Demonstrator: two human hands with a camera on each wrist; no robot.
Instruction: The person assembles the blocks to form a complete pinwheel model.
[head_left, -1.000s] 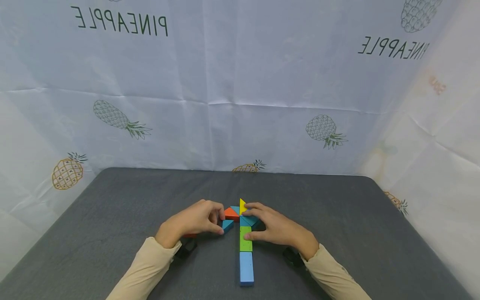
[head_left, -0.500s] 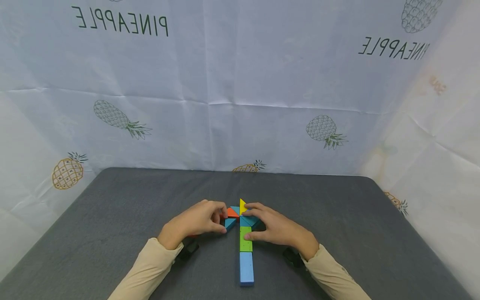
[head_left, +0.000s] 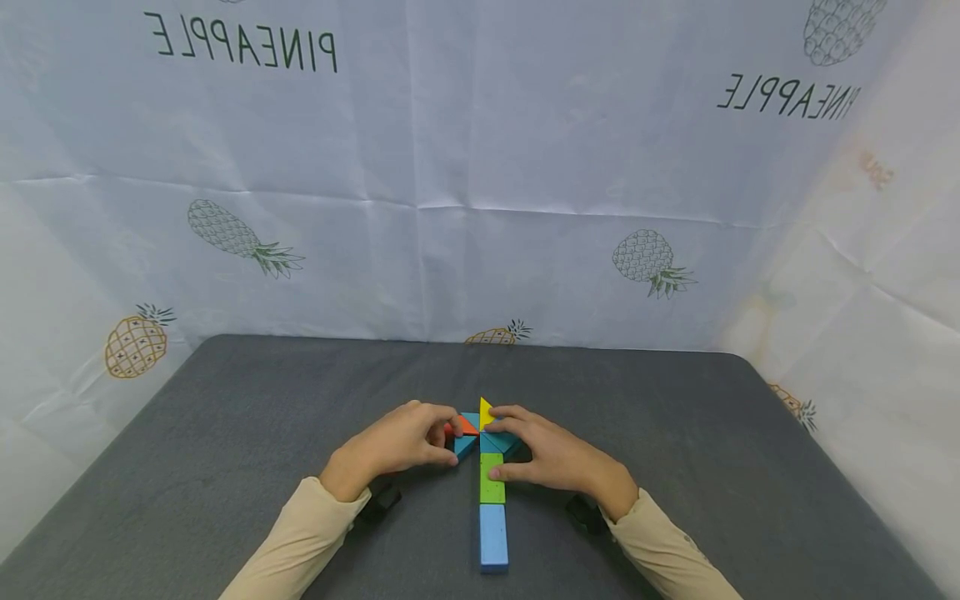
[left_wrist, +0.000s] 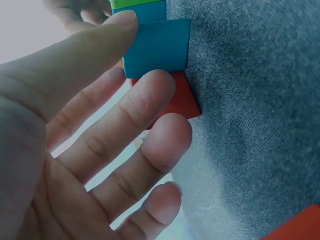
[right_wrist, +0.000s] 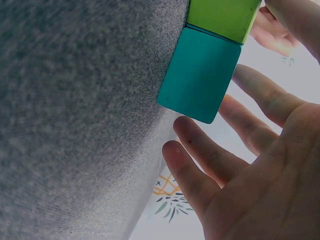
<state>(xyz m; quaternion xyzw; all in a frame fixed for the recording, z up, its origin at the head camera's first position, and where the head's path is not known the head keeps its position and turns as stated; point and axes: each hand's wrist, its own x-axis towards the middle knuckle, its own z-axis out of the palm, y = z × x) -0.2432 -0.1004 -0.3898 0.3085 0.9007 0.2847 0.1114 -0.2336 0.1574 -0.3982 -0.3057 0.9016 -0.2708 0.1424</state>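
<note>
My left hand (head_left: 397, 442) pinches a blue triangular block (head_left: 465, 447) on the table, its thumb on the near side. In the left wrist view the thumb lies on the blue block (left_wrist: 157, 47), with a red triangular block (left_wrist: 186, 95) just beyond. My right hand (head_left: 562, 454) rests over the other side of the pinwheel-like cluster. Its thumb touches a green rectangular block (head_left: 492, 490); its forefingers reach the yellow triangular block (head_left: 485, 414) and teal triangular blocks (head_left: 495, 442). In the right wrist view its fingers are fairly straight beside a teal block face (right_wrist: 200, 75).
A light blue rectangular block (head_left: 492, 535) continues the column below the green one. A loose red block (left_wrist: 297, 225) shows at the corner of the left wrist view. The dark grey table (head_left: 637, 400) ends at a pineapple-print cloth (head_left: 525, 275).
My left hand has slid the blue triangular block rightward until it sits against or very close to the cluster's centre. The right hand and the other blocks have stayed put.
</note>
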